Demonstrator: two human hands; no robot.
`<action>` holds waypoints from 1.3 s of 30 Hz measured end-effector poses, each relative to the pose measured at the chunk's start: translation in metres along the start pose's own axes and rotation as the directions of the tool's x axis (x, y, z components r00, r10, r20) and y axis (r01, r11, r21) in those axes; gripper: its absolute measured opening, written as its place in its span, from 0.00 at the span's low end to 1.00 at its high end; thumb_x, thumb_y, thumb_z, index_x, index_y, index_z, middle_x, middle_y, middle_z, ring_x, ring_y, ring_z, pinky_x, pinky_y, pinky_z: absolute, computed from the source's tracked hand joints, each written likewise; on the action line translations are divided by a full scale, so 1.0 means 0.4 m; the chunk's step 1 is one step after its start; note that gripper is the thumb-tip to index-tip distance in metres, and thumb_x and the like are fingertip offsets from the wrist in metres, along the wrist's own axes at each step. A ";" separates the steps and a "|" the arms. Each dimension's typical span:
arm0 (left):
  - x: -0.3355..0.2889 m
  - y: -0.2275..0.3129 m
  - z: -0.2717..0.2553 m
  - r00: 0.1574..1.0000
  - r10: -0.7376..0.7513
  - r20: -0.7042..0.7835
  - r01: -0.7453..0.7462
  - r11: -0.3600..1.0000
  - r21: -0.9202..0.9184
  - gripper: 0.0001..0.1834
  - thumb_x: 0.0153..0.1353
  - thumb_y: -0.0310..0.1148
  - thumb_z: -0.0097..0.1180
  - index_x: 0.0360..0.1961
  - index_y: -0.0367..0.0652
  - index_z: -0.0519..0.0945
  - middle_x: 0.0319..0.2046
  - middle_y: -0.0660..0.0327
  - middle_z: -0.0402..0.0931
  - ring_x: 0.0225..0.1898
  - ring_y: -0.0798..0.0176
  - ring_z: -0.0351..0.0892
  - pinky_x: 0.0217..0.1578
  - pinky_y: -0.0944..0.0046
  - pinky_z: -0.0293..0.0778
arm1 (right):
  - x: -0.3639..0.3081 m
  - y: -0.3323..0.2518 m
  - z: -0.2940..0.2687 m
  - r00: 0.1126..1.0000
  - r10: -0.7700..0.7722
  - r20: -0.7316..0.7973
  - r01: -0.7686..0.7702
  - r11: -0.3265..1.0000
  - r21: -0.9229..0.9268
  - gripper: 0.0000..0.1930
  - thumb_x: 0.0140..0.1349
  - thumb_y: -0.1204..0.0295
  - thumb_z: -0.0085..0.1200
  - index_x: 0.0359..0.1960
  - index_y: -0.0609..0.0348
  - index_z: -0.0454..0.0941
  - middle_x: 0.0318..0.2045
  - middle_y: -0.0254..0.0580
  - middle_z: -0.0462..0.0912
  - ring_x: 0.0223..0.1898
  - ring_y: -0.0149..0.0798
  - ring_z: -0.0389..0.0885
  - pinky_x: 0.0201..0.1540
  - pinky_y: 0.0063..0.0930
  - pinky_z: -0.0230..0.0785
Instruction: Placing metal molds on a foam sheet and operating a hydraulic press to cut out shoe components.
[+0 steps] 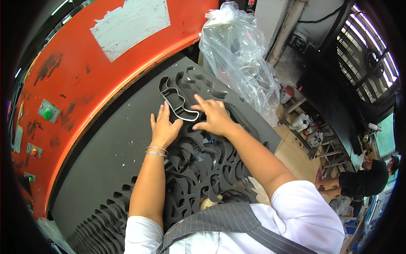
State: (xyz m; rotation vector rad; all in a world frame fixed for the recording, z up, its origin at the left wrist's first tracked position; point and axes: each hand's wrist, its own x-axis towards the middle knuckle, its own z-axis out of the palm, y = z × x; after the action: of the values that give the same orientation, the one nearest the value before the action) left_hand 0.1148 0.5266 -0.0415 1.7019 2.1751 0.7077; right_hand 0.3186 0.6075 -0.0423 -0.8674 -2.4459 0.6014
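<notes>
A cutting die [183, 119], a curvy outline of thin metal strip with a bright edge, rests on the dark grey foam sheet [114, 127]. Against its near left side lie the outstretched fingertips of my left hand [164, 129], thumb apart. My right hand [216, 118] hovers at the die's right, fingers spread, thumb and fingertips close to its right end; whether they touch it I cannot make out. Wavy foam offcuts [203, 165] with cut-out gaps pile up beneath my forearms. More curved cuts run through the foam beyond the die.
An orange machine body [76, 80] with a green button [48, 113] curves along the left. Clear plastic bagging [237, 55] hangs past the foam's far edge. Bottles [301, 122] crowd a low rack at right. Another person [363, 182] in dark clothes is farther right.
</notes>
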 end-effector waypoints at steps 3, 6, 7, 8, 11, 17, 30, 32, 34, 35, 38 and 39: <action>0.015 0.013 0.016 1.000 -0.018 0.021 0.020 0.996 -0.083 0.45 0.59 0.49 0.49 0.71 0.35 0.50 0.69 0.48 0.55 0.73 0.57 0.47 0.70 0.49 0.29 | 0.004 -0.008 0.017 0.998 0.000 -0.064 0.001 1.000 0.027 0.50 0.46 0.52 0.68 0.69 0.59 0.56 0.53 0.33 0.80 0.56 0.41 0.71 0.62 0.43 0.50; 0.022 0.023 0.013 1.000 -0.026 0.007 0.027 0.979 -0.202 0.41 0.62 0.47 0.48 0.71 0.37 0.51 0.69 0.49 0.55 0.73 0.58 0.47 0.70 0.50 0.28 | 0.003 -0.008 0.018 0.987 -0.014 -0.159 0.024 0.998 0.059 0.46 0.45 0.52 0.68 0.65 0.58 0.64 0.39 0.41 0.83 0.48 0.40 0.75 0.58 0.38 0.52; 0.022 0.025 0.011 1.000 -0.028 0.010 0.029 0.983 -0.181 0.41 0.62 0.47 0.48 0.71 0.37 0.51 0.69 0.49 0.55 0.73 0.58 0.47 0.70 0.50 0.28 | 0.003 -0.006 0.020 0.986 -0.012 -0.167 0.025 0.997 0.078 0.46 0.45 0.52 0.68 0.65 0.58 0.64 0.39 0.41 0.83 0.48 0.40 0.75 0.58 0.38 0.52; 0.017 0.031 0.013 0.999 -0.044 0.010 0.045 0.989 -0.142 0.41 0.62 0.47 0.48 0.71 0.38 0.51 0.69 0.49 0.55 0.73 0.58 0.47 0.70 0.49 0.28 | 0.000 -0.004 0.020 0.989 0.006 -0.146 0.007 0.996 0.089 0.44 0.45 0.52 0.68 0.63 0.57 0.66 0.38 0.40 0.83 0.47 0.39 0.75 0.57 0.38 0.52; 0.022 0.036 0.016 0.997 -0.081 0.015 0.082 0.993 -0.085 0.41 0.62 0.46 0.49 0.72 0.41 0.51 0.69 0.49 0.56 0.73 0.59 0.47 0.69 0.48 0.28 | 0.003 0.005 0.033 0.986 0.005 -0.164 0.015 0.993 0.120 0.35 0.44 0.54 0.69 0.56 0.51 0.76 0.35 0.36 0.83 0.46 0.35 0.75 0.55 0.37 0.53; 0.048 0.045 0.007 0.988 -0.128 0.080 0.131 0.991 -0.031 0.42 0.61 0.45 0.47 0.73 0.41 0.48 0.69 0.50 0.56 0.73 0.59 0.46 0.69 0.47 0.29 | 0.023 0.013 0.032 0.992 0.004 -0.127 0.014 0.991 0.135 0.30 0.43 0.55 0.70 0.51 0.43 0.80 0.33 0.34 0.82 0.44 0.33 0.75 0.54 0.35 0.53; 0.068 -0.159 -0.286 0.964 -0.234 -0.129 0.099 0.760 -0.642 0.28 0.66 0.39 0.54 0.63 0.35 0.68 0.64 0.52 0.66 0.65 0.58 0.64 0.65 0.61 0.58 | 0.180 0.021 -0.059 0.974 0.088 -0.211 -0.004 0.929 0.370 0.43 0.43 0.54 0.72 0.63 0.49 0.68 0.52 0.47 0.78 0.51 0.44 0.75 0.54 0.38 0.66; -0.017 -0.300 -0.403 0.860 -0.289 -0.421 0.026 0.848 -0.529 0.23 0.65 0.34 0.54 0.59 0.34 0.72 0.58 0.53 0.73 0.60 0.61 0.70 0.62 0.62 0.62 | 0.189 -0.053 -0.127 0.963 0.122 -0.239 0.003 0.886 0.464 0.36 0.48 0.62 0.71 0.60 0.54 0.71 0.48 0.46 0.80 0.45 0.36 0.78 0.46 0.32 0.72; -0.155 -0.499 -0.550 0.629 -0.379 -0.679 -0.008 0.870 -0.492 0.20 0.67 0.33 0.52 0.57 0.36 0.74 0.55 0.56 0.74 0.58 0.62 0.71 0.60 0.63 0.64 | 0.234 -0.120 -0.099 0.965 0.051 -0.259 0.082 0.875 0.478 0.33 0.49 0.64 0.70 0.59 0.56 0.72 0.46 0.45 0.81 0.43 0.34 0.78 0.45 0.30 0.72; -0.229 -0.579 -0.622 0.477 -0.435 -0.764 -0.007 0.867 -0.498 0.20 0.67 0.34 0.51 0.58 0.38 0.73 0.55 0.57 0.74 0.58 0.63 0.71 0.59 0.64 0.64 | 0.258 -0.157 -0.073 0.967 0.008 -0.256 0.115 0.878 0.465 0.31 0.50 0.66 0.69 0.58 0.58 0.73 0.43 0.44 0.81 0.41 0.34 0.78 0.44 0.30 0.72; -0.360 -0.755 -0.750 0.086 -0.539 -0.838 -0.031 0.839 -0.543 0.22 0.68 0.34 0.50 0.60 0.34 0.69 0.57 0.51 0.70 0.58 0.61 0.70 0.61 0.63 0.63 | 0.326 -0.276 0.052 0.987 -0.096 -0.127 0.148 0.843 0.517 0.27 0.52 0.67 0.68 0.55 0.60 0.75 0.38 0.43 0.82 0.36 0.33 0.80 0.42 0.29 0.74; -0.374 -0.806 -0.774 -0.014 -0.524 -0.852 -0.022 0.852 -0.524 0.25 0.68 0.35 0.49 0.62 0.33 0.65 0.58 0.50 0.68 0.59 0.59 0.69 0.62 0.62 0.61 | 0.352 -0.320 0.093 0.993 -0.119 -0.001 0.100 0.825 0.556 0.25 0.54 0.65 0.67 0.53 0.61 0.76 0.35 0.44 0.82 0.33 0.33 0.80 0.40 0.29 0.75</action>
State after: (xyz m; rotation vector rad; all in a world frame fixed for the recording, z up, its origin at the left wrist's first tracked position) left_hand -0.2682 0.2620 0.0325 0.2266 2.5373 2.6329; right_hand 0.1419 0.6026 0.0371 -0.4705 -2.1354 1.2123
